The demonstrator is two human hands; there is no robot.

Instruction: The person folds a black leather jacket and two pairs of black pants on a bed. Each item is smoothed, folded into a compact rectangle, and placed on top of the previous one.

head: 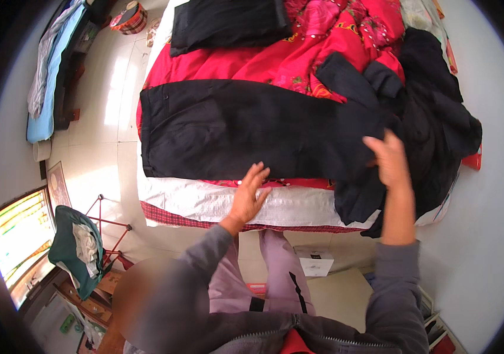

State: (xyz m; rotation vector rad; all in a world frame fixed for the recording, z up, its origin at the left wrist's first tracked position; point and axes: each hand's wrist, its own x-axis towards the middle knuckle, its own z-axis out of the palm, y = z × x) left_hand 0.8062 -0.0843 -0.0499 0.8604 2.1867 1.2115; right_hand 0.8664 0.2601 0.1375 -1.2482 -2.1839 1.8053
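A pair of black trousers (252, 128) lies flat across the bed, waistband to the left and legs to the right. My left hand (249, 192) is at the near edge of the trousers, fingers spread and nothing in them. Over the leg end is my right hand (389, 159), slightly blurred, with its thumb apart from the fingers and no cloth seen in its grasp. Whether either hand touches the fabric is hard to tell. Beside the right hand, a heap of dark clothes (433, 119) overlaps the leg ends. Folded black clothing (229, 24) rests farther back.
Under the clothes is a red floral quilt (234, 66) on a bed with a white sheet (181, 199). A wall (490, 186) runs along the right. On the left floor stand a folding stool (77, 252) with cloth on it and, farther off, a plaid basket (130, 20).
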